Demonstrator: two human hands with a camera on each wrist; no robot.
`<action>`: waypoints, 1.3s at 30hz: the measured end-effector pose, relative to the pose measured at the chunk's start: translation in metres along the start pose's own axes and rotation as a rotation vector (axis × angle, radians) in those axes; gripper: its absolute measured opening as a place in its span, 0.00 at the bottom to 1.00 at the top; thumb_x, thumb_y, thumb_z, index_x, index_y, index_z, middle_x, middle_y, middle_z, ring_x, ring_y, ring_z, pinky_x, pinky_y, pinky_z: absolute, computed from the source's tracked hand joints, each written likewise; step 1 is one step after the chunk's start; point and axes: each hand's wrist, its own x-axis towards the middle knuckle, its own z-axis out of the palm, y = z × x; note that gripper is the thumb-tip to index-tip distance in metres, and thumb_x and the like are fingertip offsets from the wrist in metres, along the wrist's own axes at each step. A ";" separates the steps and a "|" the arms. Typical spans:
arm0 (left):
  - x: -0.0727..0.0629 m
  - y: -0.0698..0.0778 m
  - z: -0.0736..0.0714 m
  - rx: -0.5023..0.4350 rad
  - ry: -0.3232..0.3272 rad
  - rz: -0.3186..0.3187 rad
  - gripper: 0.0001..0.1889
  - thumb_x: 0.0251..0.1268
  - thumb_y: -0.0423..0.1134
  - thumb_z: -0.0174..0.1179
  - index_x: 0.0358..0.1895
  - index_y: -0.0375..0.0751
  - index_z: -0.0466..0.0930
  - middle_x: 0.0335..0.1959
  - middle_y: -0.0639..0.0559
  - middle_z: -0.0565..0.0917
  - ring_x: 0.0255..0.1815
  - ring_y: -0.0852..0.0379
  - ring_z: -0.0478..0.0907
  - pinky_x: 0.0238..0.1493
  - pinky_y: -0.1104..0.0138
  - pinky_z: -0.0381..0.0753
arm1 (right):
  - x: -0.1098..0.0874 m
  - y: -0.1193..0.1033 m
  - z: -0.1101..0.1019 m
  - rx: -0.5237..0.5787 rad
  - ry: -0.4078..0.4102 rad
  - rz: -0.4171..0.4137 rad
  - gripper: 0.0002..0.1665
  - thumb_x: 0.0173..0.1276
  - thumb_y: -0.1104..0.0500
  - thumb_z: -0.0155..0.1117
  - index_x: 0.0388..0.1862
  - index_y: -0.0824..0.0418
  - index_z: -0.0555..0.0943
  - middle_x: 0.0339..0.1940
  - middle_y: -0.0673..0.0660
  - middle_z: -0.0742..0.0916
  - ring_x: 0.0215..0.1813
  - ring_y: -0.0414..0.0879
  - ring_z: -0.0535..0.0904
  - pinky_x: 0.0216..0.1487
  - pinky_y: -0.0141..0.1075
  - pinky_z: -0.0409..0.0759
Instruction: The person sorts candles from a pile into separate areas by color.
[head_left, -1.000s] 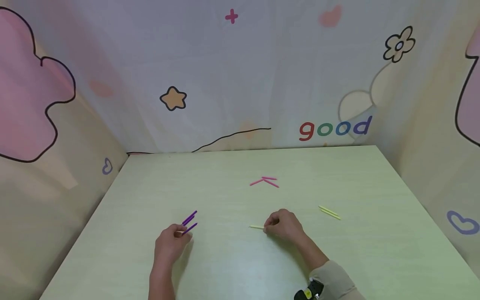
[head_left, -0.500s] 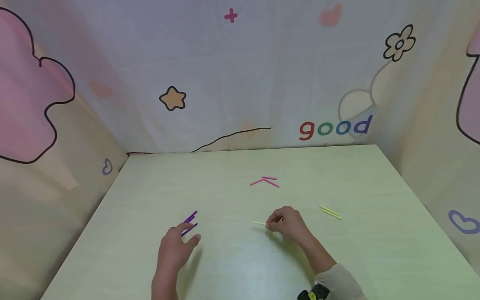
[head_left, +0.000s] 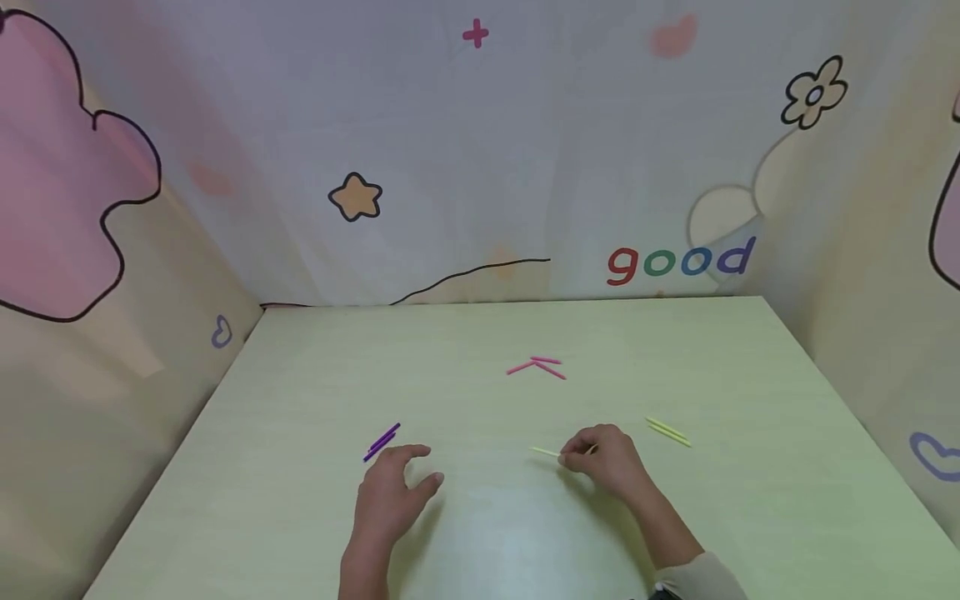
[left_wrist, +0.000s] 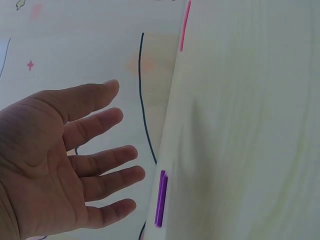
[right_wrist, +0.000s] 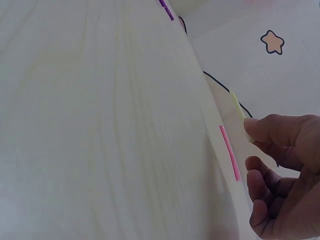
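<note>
My right hand [head_left: 606,460] pinches one end of a thin pale yellow stick [head_left: 544,452] between thumb and forefinger, just above the table; its free end points left. My left hand [head_left: 386,500] hovers over the table with fingers spread, holding nothing; its palm shows in the left wrist view. Just beyond it, purple sticks [head_left: 384,438] lie side by side on a slant, and the hand may hide part of that group. The right wrist view shows the held yellow stick [right_wrist: 237,105] tilted at the fingertips, near a pink stick [right_wrist: 230,153] on the table.
Three pink sticks [head_left: 551,371] lie farther back near the middle of the pale wooden table [head_left: 465,333]. Two yellow sticks [head_left: 667,427] rest side by side to the right of my right hand. A patterned cloth [head_left: 450,150] stands behind the table and along both sides.
My left hand has let go of a purple stick, opened its fingers and moved right. My right hand, still pinching the yellow stick, has shifted slightly right. The head view has turned a little.
</note>
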 end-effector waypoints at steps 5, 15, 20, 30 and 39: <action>0.005 0.007 0.011 0.028 0.032 0.026 0.17 0.51 0.44 0.67 0.47 0.46 0.81 0.50 0.48 0.78 0.51 0.46 0.75 0.47 0.49 0.70 | -0.004 0.007 -0.008 0.025 0.015 0.029 0.02 0.52 0.63 0.71 0.25 0.59 0.85 0.24 0.48 0.80 0.28 0.43 0.74 0.26 0.37 0.71; 0.010 0.021 0.031 0.135 0.055 0.077 0.19 0.46 0.51 0.68 0.43 0.49 0.83 0.49 0.50 0.78 0.49 0.48 0.74 0.44 0.48 0.66 | -0.010 0.018 -0.022 0.011 0.049 0.050 0.02 0.53 0.63 0.70 0.26 0.59 0.85 0.25 0.50 0.81 0.28 0.44 0.74 0.27 0.37 0.72; 0.012 0.025 0.036 0.183 0.069 0.100 0.20 0.44 0.53 0.68 0.43 0.51 0.82 0.51 0.47 0.77 0.51 0.46 0.73 0.44 0.46 0.66 | -0.013 0.022 -0.031 0.026 0.057 0.096 0.04 0.54 0.61 0.69 0.28 0.61 0.85 0.31 0.54 0.81 0.30 0.45 0.76 0.28 0.38 0.72; 0.015 0.034 0.046 0.169 0.079 0.157 0.20 0.45 0.52 0.68 0.43 0.49 0.82 0.54 0.45 0.76 0.54 0.46 0.72 0.46 0.46 0.65 | -0.018 0.036 -0.054 -0.035 0.088 0.121 0.09 0.57 0.58 0.68 0.32 0.63 0.85 0.36 0.59 0.82 0.37 0.52 0.75 0.30 0.39 0.71; 0.019 0.041 0.053 0.156 0.074 0.191 0.20 0.46 0.52 0.67 0.43 0.49 0.83 0.54 0.45 0.76 0.56 0.48 0.71 0.47 0.45 0.64 | -0.025 0.050 -0.071 -0.039 0.115 0.184 0.12 0.61 0.57 0.65 0.35 0.65 0.84 0.38 0.61 0.83 0.41 0.55 0.74 0.33 0.40 0.70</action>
